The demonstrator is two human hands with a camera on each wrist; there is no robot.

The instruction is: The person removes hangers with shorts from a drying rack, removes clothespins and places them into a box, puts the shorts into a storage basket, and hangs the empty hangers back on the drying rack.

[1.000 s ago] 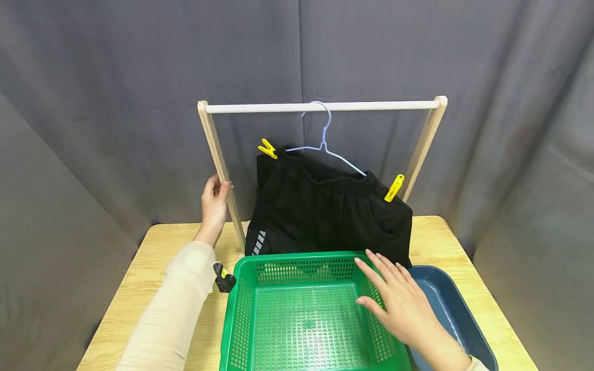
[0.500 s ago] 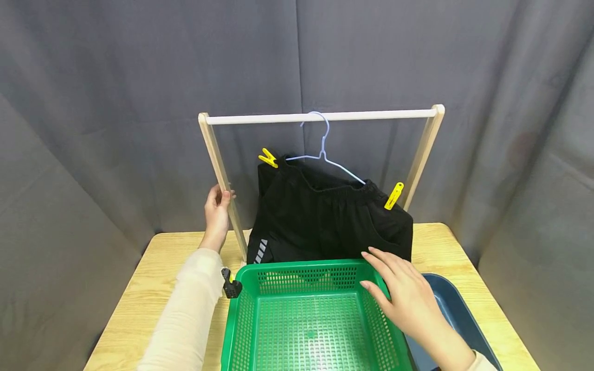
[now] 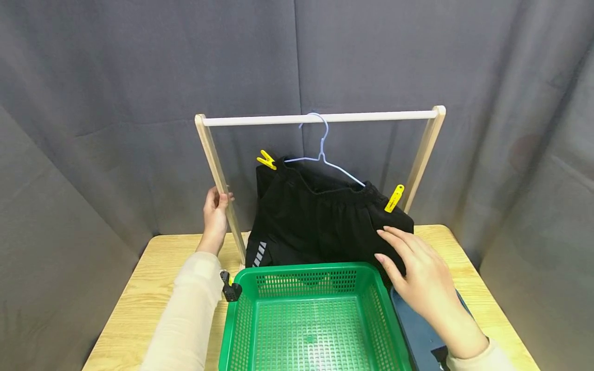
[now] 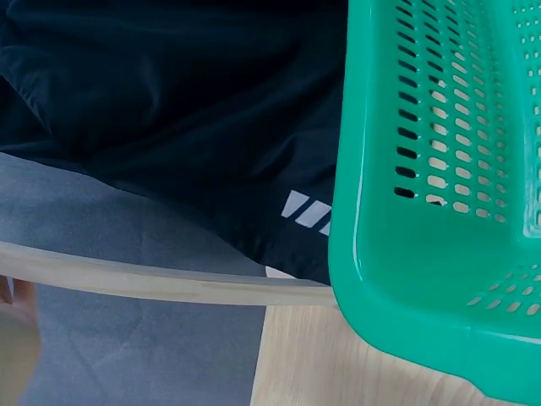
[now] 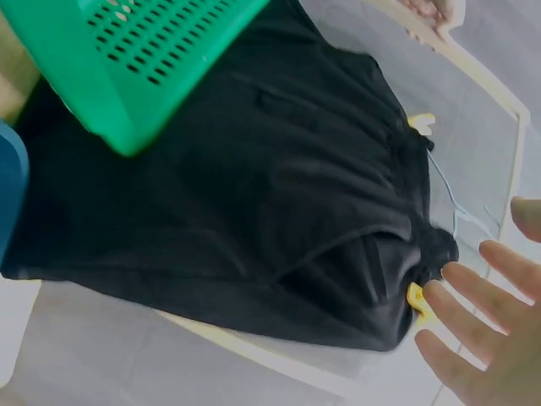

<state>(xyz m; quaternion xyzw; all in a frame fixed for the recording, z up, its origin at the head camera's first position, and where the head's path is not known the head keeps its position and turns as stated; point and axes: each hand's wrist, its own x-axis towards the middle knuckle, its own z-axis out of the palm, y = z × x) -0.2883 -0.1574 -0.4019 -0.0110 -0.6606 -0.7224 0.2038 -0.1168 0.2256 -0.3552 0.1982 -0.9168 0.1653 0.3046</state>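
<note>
- We cannot see the lower front of the black shorts (image 3: 325,221) in the head view, because the green basket (image 3: 297,268) stands before it; the shorts hang just behind the basket, waistband up.
- The basket's own near side runs off the bottom of that view.
- Right of the basket, the blue tray (image 3: 414,335) is partly covered by the person's arm, its near end cut off.
- Behind the basket, we see the hanger (image 3: 322,152) hooked over the bar of the rack (image 3: 260,120); its lower ends disappear into the waistband.
- Two yellow clothespins sit at the waistband, one (image 3: 266,160) beyond the basket's left half, the other (image 3: 394,198) past its far right corner.
- Left of and behind the basket, the left hand (image 3: 215,216) grips the rack's post, fingers curled round it; we see only some tips past the wood, and the left wrist view shows just a slice of this hand.
- Beyond the basket's right rim, the right hand (image 3: 422,275) has its fingers loosely extended, thumb well apart, holding nothing; we cannot tell whether they touch the shorts.
</note>
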